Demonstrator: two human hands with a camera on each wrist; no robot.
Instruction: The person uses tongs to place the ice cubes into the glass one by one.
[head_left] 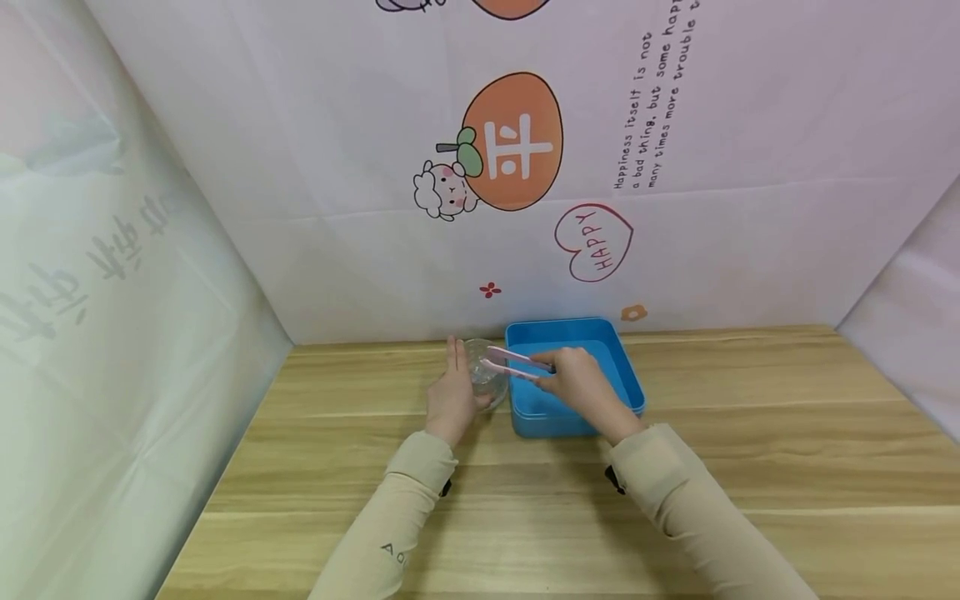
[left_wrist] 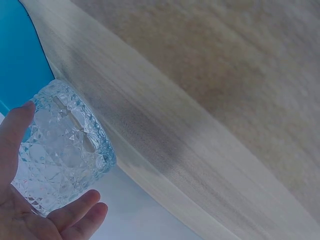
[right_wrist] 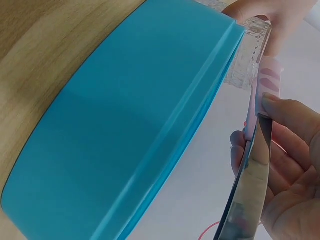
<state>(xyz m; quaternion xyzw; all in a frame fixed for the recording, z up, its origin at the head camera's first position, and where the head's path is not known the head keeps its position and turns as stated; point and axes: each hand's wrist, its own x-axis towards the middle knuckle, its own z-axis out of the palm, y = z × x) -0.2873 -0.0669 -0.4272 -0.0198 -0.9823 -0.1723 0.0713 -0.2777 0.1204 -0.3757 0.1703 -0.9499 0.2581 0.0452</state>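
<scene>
A clear, diamond-cut glass bowl stands on the table, left of a blue box. My left hand holds the bowl from the left; in the left wrist view, its thumb and fingers lie on opposite sides of the faceted glass. Between thumb and fingers, my right hand pinches tongs with pink ends and a metal body. The tong arms are spread apart, their tips over the bowl. A pale bar shows through the glass in the left wrist view; what it is, I cannot tell.
The blue box is open at the top and reaches under my right hand. A white printed sheet rises behind the wooden table, close behind the bowl and box. Another pale sheet hangs at the left.
</scene>
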